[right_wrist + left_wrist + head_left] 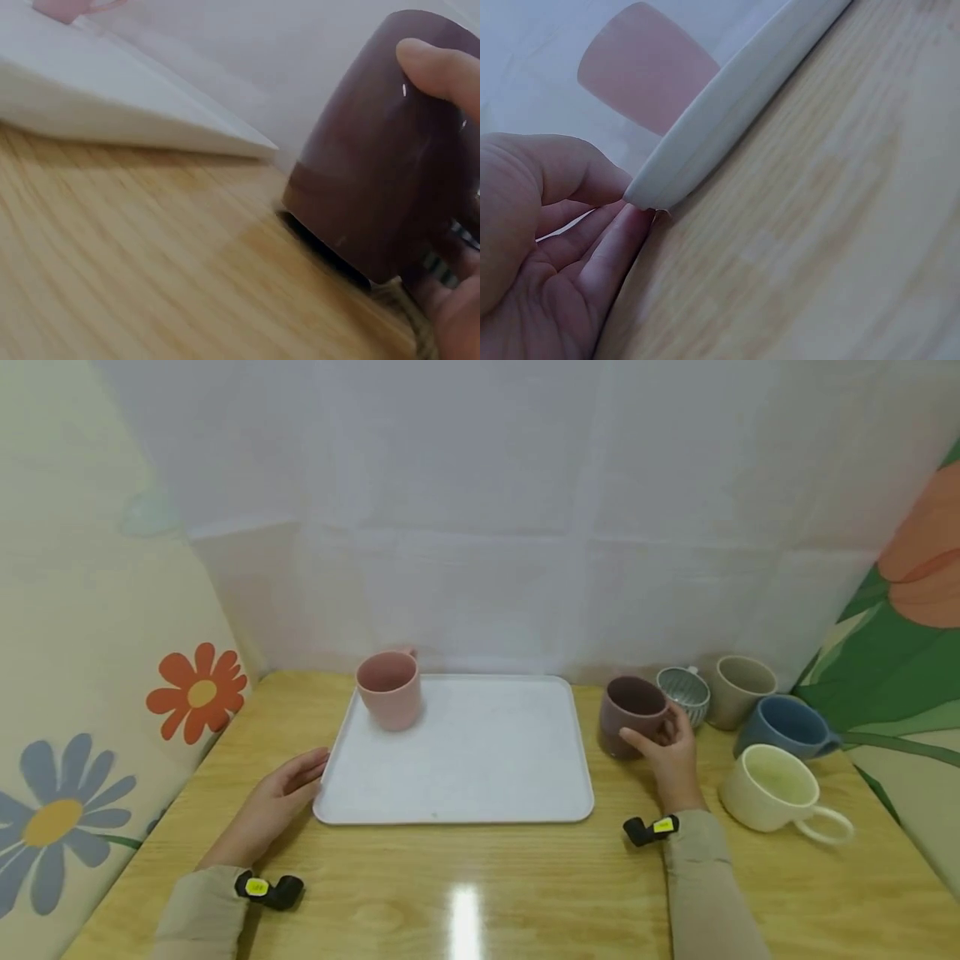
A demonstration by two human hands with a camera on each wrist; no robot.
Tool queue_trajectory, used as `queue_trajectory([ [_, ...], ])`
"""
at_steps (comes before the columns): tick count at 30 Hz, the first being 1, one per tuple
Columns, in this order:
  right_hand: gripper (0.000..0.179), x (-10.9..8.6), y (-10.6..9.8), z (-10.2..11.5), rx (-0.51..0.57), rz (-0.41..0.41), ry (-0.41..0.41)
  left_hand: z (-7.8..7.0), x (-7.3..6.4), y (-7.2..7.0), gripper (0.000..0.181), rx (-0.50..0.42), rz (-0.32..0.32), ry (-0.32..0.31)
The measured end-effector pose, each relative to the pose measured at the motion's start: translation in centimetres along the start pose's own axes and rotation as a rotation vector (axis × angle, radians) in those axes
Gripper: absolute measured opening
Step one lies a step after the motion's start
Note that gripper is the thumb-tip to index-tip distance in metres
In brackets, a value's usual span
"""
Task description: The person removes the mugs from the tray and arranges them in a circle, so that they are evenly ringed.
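Note:
My right hand [670, 755] grips a dark purple mug [617, 722] by its side, thumb across the front and fingers behind. In the right wrist view, the purple mug [367, 157] shows a dark band of shadow under its base, close over the wood. My left hand [279, 797] is at the left edge of a white rectangular tray [480, 777]. The left wrist view has the thumb and a finger pinching the rim of the tray [705, 142] at its corner. A pink mug [393, 697] stands upright at the tray's back left, its handle turned backward.
Right of the purple mug stand a grey ribbed cup [686, 693], a taupe cup [738, 693], a blue mug [783, 731] and a cream mug [772, 789] with its handle to the right. All share the wooden table [375, 885]. A white cloth [465, 527] hangs behind.

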State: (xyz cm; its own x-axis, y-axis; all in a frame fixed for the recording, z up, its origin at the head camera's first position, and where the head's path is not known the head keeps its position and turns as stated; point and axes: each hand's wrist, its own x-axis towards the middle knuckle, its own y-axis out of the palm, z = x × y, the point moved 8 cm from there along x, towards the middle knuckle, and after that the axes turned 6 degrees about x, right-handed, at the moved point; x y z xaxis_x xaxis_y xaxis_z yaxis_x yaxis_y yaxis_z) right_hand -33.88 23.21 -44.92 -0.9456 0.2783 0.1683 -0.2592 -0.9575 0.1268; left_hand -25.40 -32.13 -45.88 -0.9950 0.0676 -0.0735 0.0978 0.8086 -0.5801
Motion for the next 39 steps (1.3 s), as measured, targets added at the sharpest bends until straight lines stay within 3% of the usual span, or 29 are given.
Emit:
queue_trajectory([
  [8,0.084,0.0,-0.6,0.4,-0.054,0.049,-0.052,0.2,0.2,0.1,0.057,0.011,0.001,-0.014],
  [21,0.084,-0.3,-1.6,0.4,-0.114,0.006,0.001,0.3,0.1,0.1,0.059,0.019,-0.001,-0.008],
  [32,0.085,-0.4,-2.2,0.7,-0.069,-0.026,-0.068,0.4,0.3,0.3,0.059,0.013,0.014,-0.03],
  [39,0.08,-0.5,-1.9,1.1,-0.086,-0.01,-0.095,0.2,0.2,0.2,0.057,-0.013,-0.002,0.019],
])
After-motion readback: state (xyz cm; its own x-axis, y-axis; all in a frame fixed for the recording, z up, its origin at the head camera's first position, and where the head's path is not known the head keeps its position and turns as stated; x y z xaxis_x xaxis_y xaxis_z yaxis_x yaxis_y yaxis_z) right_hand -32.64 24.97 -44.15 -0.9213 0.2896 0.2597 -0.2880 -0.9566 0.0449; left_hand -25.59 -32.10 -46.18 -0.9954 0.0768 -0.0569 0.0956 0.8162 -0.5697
